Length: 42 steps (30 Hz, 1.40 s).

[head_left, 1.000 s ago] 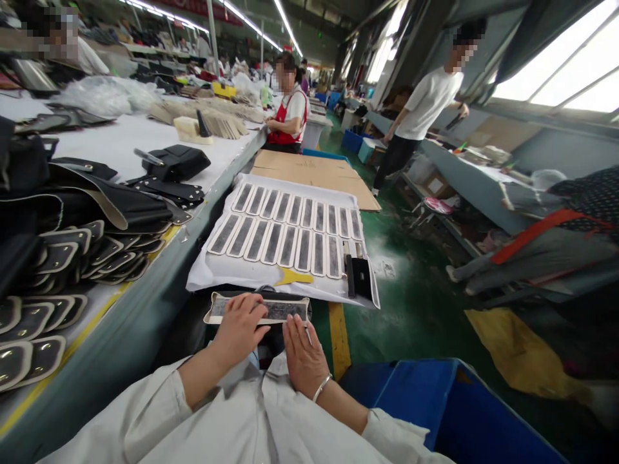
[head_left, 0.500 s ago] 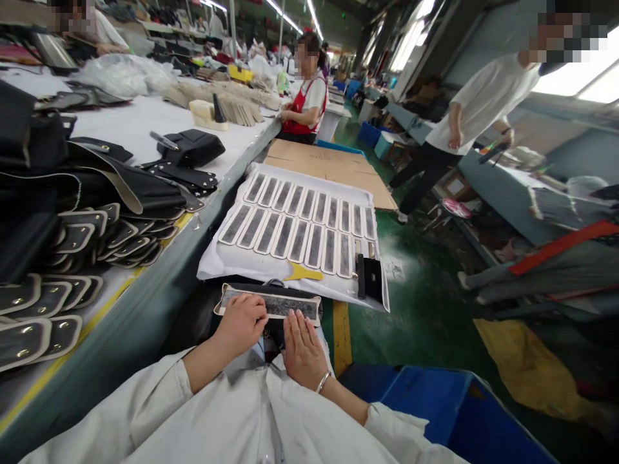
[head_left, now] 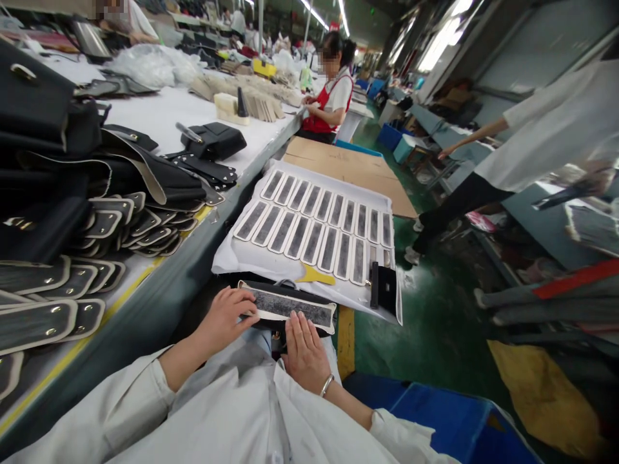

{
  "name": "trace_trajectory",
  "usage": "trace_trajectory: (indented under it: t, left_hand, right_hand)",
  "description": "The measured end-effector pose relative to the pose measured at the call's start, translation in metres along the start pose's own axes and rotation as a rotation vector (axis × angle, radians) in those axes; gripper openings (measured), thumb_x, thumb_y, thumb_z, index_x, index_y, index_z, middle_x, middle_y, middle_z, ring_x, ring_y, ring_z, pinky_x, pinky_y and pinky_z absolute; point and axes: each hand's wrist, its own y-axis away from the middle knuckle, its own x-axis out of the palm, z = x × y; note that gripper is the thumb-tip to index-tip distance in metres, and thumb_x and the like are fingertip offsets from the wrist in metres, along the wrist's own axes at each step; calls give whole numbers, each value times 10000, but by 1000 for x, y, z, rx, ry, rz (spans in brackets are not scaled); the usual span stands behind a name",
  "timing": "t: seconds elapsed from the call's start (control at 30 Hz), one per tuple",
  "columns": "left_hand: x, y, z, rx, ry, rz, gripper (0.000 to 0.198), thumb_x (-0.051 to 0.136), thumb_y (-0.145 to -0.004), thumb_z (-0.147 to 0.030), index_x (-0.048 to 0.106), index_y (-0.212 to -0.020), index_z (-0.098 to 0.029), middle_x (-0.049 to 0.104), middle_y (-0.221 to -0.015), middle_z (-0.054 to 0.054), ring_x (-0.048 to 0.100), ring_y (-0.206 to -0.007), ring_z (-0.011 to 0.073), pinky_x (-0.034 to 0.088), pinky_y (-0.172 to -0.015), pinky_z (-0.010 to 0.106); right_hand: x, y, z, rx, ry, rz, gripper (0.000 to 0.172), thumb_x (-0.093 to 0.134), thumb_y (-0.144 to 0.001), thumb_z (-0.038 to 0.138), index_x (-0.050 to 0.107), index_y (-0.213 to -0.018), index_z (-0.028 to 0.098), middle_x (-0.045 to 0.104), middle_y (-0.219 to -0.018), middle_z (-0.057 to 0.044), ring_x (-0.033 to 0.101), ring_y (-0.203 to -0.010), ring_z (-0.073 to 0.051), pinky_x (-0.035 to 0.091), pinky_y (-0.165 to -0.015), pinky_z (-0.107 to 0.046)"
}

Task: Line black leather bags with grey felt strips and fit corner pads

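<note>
A black bag (head_left: 271, 327) lies across my lap, with a long grey panel (head_left: 293, 307) edged in cream facing up on it. My left hand (head_left: 226, 317) is bent around the left end of the panel, thumb and fingertips touching its surface and edge. On the near edge toward the right, my right hand (head_left: 305, 351) lies flat with fingers stretched out; a silver bangle is on that wrist. Just beyond the bag is a white-covered board (head_left: 232, 258) carrying two rows of similar grey panels. A yellow spreader (head_left: 315, 276) rests on its near edge.
To my left, the long table (head_left: 159, 277) bears piled black bag parts (head_left: 140, 167) and riveted straps (head_left: 53, 322). A blue bin (head_left: 435, 412) stands at lower right. Cardboard (head_left: 348, 167) lies under the board's far end. A person in a red apron (head_left: 329, 106) works ahead; another person (head_left: 556, 122) stands right.
My left hand has slid from the panel's upper middle to its left end, its fingers less curled. The right hand stays flat on the near edge. The standing person at right has come closer.
</note>
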Motion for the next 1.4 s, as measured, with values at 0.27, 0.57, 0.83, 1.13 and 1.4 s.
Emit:
trace_trajectory:
  t: [0.27, 0.57, 0.83, 1.13, 1.4]
  left_hand:
    - [1, -2, -1, -19, 14, -21, 142, 560, -808, -254, 675, -725, -244, 627, -981, 22, 528, -970, 204, 262, -1006, 497]
    - [0, -1, 2, -35, 99, -65, 124, 574, -791, -228, 662, -703, -217, 623, -962, 27, 534, -965, 209, 299, -1011, 501]
    - [-9, 11, 43, -99, 262, -107, 118, 582, -807, -280, 662, -758, -209, 555, -1080, 56, 508, -1043, 211, 424, -918, 373]
    - [-10, 6, 34, -183, 267, -118, 123, 539, -786, -214, 577, -678, -170, 538, -1050, 77, 523, -1008, 212, 420, -916, 386]
    - [-6, 5, 29, -244, 255, -148, 93, 508, -752, -161, 499, -661, -177, 524, -1040, 74, 511, -1011, 215, 421, -924, 402]
  right_hand:
    - [9, -13, 9, -39, -4, 33, 552, 505, -810, 280, 451, -1286, 4, 404, -1378, -201, 291, -1315, -319, 272, -1056, -427]
    - [15, -32, 19, -127, 41, 34, 517, 494, -816, 254, 471, -1273, 12, 428, -1363, -193, 332, -1295, -317, 271, -1063, -422]
    - [25, -45, 26, -142, 73, -37, 412, 384, -865, 107, 487, -1259, 42, 434, -1365, -171, 354, -1295, -279, 288, -1068, -411]
    - [28, -66, 34, -185, 124, -109, 362, 342, -893, 85, 548, -1189, 53, 530, -1281, -147, 475, -1200, -272, 357, -1018, -389]
    - [38, -85, 52, -186, 40, -82, 405, 331, -884, 138, 523, -1225, 34, 487, -1323, -158, 409, -1251, -296, 339, -1035, -410]
